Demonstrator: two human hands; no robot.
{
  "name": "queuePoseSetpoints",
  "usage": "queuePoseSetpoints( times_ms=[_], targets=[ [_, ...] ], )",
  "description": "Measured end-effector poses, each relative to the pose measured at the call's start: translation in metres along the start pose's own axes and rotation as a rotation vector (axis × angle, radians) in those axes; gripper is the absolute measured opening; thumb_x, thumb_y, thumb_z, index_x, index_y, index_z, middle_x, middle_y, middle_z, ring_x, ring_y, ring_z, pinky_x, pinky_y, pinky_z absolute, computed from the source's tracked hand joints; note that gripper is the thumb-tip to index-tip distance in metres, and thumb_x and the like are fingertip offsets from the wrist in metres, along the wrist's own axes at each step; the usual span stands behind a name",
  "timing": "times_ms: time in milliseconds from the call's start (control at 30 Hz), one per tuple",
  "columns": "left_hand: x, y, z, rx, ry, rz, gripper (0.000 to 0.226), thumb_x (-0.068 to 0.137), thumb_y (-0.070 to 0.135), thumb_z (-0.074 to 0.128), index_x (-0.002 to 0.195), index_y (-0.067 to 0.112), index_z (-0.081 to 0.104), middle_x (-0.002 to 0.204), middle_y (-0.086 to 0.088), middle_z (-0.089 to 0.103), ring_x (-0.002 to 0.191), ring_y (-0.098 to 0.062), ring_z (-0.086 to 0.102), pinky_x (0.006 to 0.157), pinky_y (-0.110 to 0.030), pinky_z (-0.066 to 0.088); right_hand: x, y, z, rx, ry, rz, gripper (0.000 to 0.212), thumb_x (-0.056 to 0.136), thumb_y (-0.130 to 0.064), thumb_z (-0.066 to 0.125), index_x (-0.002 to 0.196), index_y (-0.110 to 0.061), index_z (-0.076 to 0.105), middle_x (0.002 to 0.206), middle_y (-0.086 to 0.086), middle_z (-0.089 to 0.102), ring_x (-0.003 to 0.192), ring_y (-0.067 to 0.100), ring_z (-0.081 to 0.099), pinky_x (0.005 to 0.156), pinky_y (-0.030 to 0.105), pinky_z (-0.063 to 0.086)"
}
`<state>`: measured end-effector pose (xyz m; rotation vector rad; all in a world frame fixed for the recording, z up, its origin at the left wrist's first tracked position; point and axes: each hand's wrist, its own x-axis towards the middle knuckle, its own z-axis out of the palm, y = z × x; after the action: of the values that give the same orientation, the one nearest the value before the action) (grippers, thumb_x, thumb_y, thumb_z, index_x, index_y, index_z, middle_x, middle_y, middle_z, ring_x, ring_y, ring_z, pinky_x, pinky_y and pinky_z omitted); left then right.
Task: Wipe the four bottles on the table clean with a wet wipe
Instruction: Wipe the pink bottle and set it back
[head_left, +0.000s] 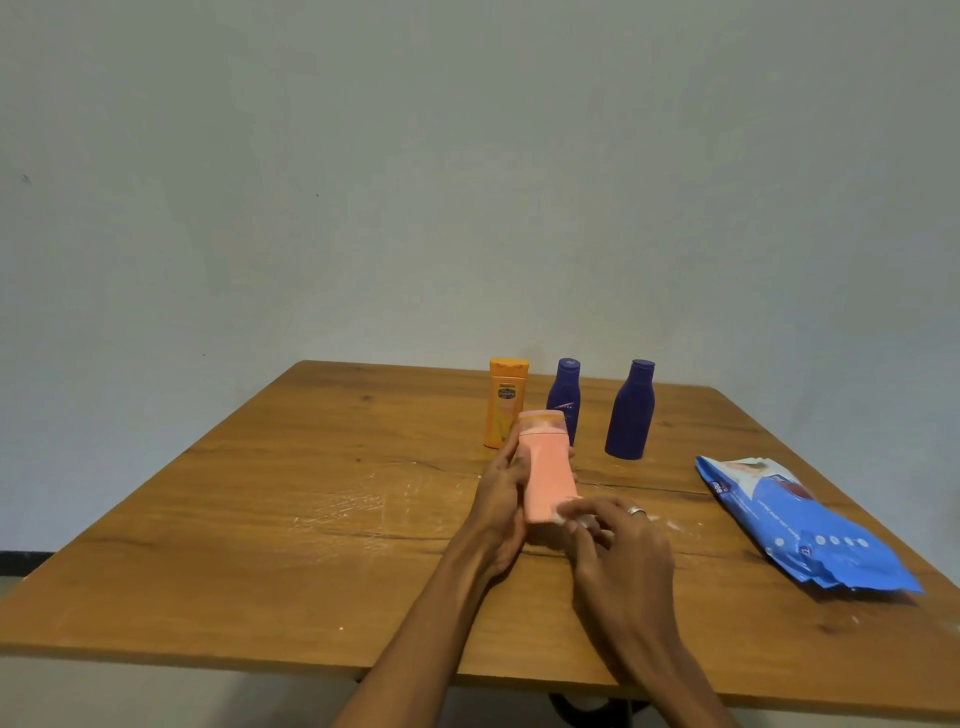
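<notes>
My left hand (501, 499) grips a pink bottle (546, 467) tilted above the wooden table (260, 545), cap pointing away from me. My right hand (618, 540) pinches a white wet wipe (569, 512) against the bottle's lower end. Behind them stand an orange bottle (503, 402), a dark blue bottle (563, 397) partly hidden by the pink one, and a second dark blue bottle (631, 410) further right, all upright.
A blue wet wipe pack (800, 525) lies at the right side of the table. Whitish smear marks (363, 506) streak the table's middle. A plain wall rises behind the far edge.
</notes>
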<state>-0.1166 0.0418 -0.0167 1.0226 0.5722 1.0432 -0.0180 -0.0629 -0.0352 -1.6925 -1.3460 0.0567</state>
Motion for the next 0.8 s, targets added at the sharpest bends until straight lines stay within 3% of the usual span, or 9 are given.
queuePoseSetpoints(
  times_ms=[133, 267, 500, 700, 800],
  targets=[
    [0.002, 0.000, -0.001, 0.052, -0.029, 0.011, 0.032, 0.108, 0.030, 0.034, 0.138, 0.031, 0.044, 0.114, -0.008, 0.075, 0.100, -0.028, 0.071, 0.089, -0.049, 0.058, 0.005, 0.001, 0.000, 0.115, 0.050, 0.017, 0.026, 0.089, -0.013, 0.070, 0.102, -0.035, 0.069, 0.117, -0.007, 0.063, 0.105, 0.003, 0.057, 0.066, 0.007, 0.050],
    [0.001, -0.003, 0.001, 0.153, -0.059, -0.022, 0.039, 0.108, 0.034, 0.034, 0.142, 0.019, 0.044, 0.123, -0.012, 0.069, 0.108, -0.029, 0.069, 0.093, -0.050, 0.056, 0.019, -0.004, 0.001, 0.197, 0.109, 0.006, 0.024, 0.089, -0.019, 0.071, 0.102, -0.039, 0.066, 0.117, -0.011, 0.061, 0.110, 0.007, 0.058, 0.067, 0.014, 0.054],
    [-0.001, -0.006, 0.003, 0.245, -0.058, -0.023, 0.030, 0.108, 0.029, 0.038, 0.136, 0.029, 0.048, 0.122, -0.007, 0.065, 0.108, -0.025, 0.067, 0.086, -0.043, 0.060, 0.061, -0.007, 0.001, 0.182, 0.204, -0.027, 0.023, 0.088, -0.021, 0.073, 0.110, -0.023, 0.068, 0.116, 0.003, 0.066, 0.106, 0.019, 0.062, 0.077, 0.025, 0.053],
    [0.002, -0.005, -0.002, 0.232, 0.008, 0.000, 0.030, 0.109, 0.024, 0.035, 0.135, 0.026, 0.050, 0.122, -0.008, 0.066, 0.106, -0.027, 0.069, 0.088, -0.047, 0.060, 0.039, 0.002, 0.004, 0.234, 0.059, 0.000, 0.019, 0.089, -0.021, 0.071, 0.103, -0.034, 0.068, 0.119, -0.008, 0.061, 0.110, 0.010, 0.059, 0.071, 0.020, 0.055],
    [0.003, -0.004, -0.003, 0.228, 0.049, 0.011, 0.033, 0.108, 0.027, 0.035, 0.138, 0.024, 0.049, 0.121, -0.010, 0.066, 0.104, -0.028, 0.070, 0.085, -0.046, 0.060, 0.023, 0.010, 0.003, 0.241, -0.028, 0.000, 0.022, 0.089, -0.020, 0.070, 0.099, -0.039, 0.068, 0.119, -0.014, 0.062, 0.110, 0.004, 0.059, 0.077, 0.021, 0.056]
  ],
)
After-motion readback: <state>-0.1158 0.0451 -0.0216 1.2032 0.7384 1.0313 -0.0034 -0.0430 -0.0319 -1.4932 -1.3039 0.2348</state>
